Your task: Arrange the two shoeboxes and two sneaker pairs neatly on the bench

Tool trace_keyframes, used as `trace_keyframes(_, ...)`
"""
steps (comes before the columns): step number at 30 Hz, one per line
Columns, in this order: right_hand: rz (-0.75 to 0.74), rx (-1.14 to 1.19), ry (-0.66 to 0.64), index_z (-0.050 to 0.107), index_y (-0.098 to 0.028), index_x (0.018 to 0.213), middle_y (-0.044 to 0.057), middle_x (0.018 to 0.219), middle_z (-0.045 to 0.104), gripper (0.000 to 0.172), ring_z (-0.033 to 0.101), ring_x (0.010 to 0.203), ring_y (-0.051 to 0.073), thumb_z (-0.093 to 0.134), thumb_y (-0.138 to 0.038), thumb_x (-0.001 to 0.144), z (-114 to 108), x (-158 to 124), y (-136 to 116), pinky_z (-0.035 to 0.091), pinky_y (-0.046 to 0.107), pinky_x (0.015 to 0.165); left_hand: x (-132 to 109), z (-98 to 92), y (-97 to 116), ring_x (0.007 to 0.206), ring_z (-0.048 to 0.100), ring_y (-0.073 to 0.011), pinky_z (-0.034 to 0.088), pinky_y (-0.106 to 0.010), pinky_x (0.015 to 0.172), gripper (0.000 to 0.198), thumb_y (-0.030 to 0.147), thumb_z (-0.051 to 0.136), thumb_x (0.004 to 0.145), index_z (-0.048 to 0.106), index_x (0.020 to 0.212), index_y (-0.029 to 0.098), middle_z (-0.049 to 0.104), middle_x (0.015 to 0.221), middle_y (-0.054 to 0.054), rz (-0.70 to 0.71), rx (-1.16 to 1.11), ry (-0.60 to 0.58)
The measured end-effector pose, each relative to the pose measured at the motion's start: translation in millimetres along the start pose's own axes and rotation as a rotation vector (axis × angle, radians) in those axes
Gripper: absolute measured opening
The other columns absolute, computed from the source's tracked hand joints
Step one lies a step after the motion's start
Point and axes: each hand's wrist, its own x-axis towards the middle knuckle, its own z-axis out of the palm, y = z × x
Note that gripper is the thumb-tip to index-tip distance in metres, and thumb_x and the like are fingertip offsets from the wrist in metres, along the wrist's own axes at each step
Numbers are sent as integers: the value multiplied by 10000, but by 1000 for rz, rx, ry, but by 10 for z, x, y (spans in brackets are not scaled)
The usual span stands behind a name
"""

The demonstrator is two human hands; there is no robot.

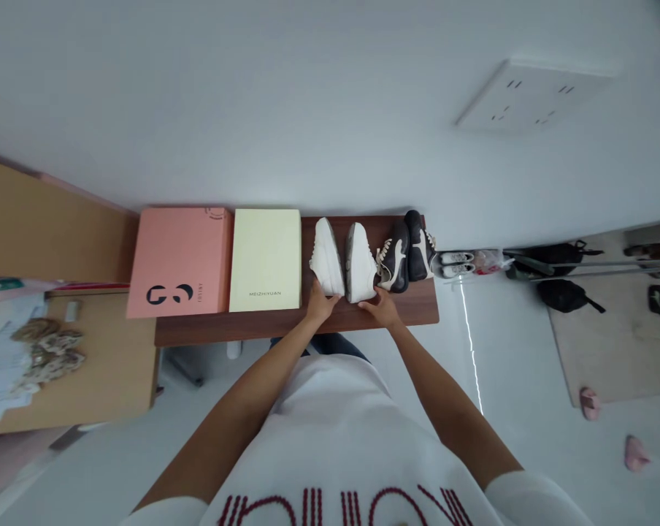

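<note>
Two white sneakers stand side by side on a dark brown wooden tabletop, toes toward the wall, both turned so their soles face each other. My left hand (320, 304) grips the heel end of the left white sneaker (326, 256), fingers at its side and thumb at the back. The right white sneaker (359, 264) is held near its heel by my right hand (383, 307), with the thumb behind it. Just right of that shoe, a pair of black-and-white sneakers (396, 256) leans together, close to my right fingers.
A pink box (179, 256) and a pale yellow box (266, 252) stand left on the brown tabletop (198, 330). Further left is a tan desk (111, 365) with papers and a patterned cloth bundle. A shoe rack, black bags and pink slippers (589, 403) are at right.
</note>
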Motion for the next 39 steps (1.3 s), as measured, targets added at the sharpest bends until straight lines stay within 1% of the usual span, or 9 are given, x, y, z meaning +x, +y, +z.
trace_keyframes(3,-11,-83,-74,652,-189,1073,92,1068,726,566,659,1019,297,796,-560,669,37,89,-37,533,422,915,37,-22,29,1285,592,-325,459,-432,1072,669,331,828,791,500,1328,105,620,1339,-212,-71,72,-25)
trace_keyframes(5,-32,-115,-120,628,-202,956,40,893,702,489,641,860,256,756,-591,689,44,135,-83,529,376,813,46,-63,59,1202,638,-325,496,-420,996,619,347,849,769,535,1248,111,665,1245,-197,-106,130,-43)
trace_keyframes(8,-107,-151,-169,603,-210,877,11,773,660,417,607,762,230,749,-567,716,18,180,-174,505,337,742,50,-135,119,1107,672,-324,524,-415,900,569,364,861,750,559,1176,138,699,1130,-164,-106,211,-50)
trace_keyframes(11,-234,-216,-206,603,-211,880,41,818,688,344,632,836,255,768,-487,758,-56,204,-279,506,347,779,57,-203,214,1091,672,-325,526,-415,877,522,367,844,760,575,1151,150,704,1097,-149,-51,300,-42)
trace_keyframes(14,-336,-339,-237,611,-210,900,71,921,715,272,652,947,270,748,-433,824,-167,206,-392,502,348,839,70,-262,358,1136,662,-322,511,-396,922,460,340,818,796,590,1153,159,701,1135,-150,85,420,-66)
trace_keyframes(17,-376,-499,-268,621,-205,899,91,984,728,237,669,977,262,712,-423,892,-286,191,-525,485,322,845,81,-320,514,1172,661,-313,491,-363,961,397,345,771,858,595,1166,166,705,1161,-150,210,552,-143)
trace_keyframes(23,-420,-751,-341,645,-204,976,122,1093,743,271,689,1020,263,651,-474,954,-406,201,-837,460,291,809,85,-429,671,1182,664,-298,475,-358,979,345,343,674,944,562,1218,165,702,1209,-153,300,747,-233)
trace_keyframes(30,-431,-842,-406,661,-205,1082,145,1115,756,256,701,1036,288,656,-424,949,-281,368,-1080,475,312,843,115,-373,748,1171,657,-343,450,-411,1023,317,213,663,925,567,1217,135,687,1176,-210,310,791,-245)
trace_keyframes(39,-452,-866,-452,674,-179,1125,172,1106,761,260,712,1036,321,690,-327,912,-85,567,-1074,497,368,879,181,-211,644,1205,635,-367,413,-459,1083,292,129,644,902,585,1187,138,681,1177,-222,267,638,-215)
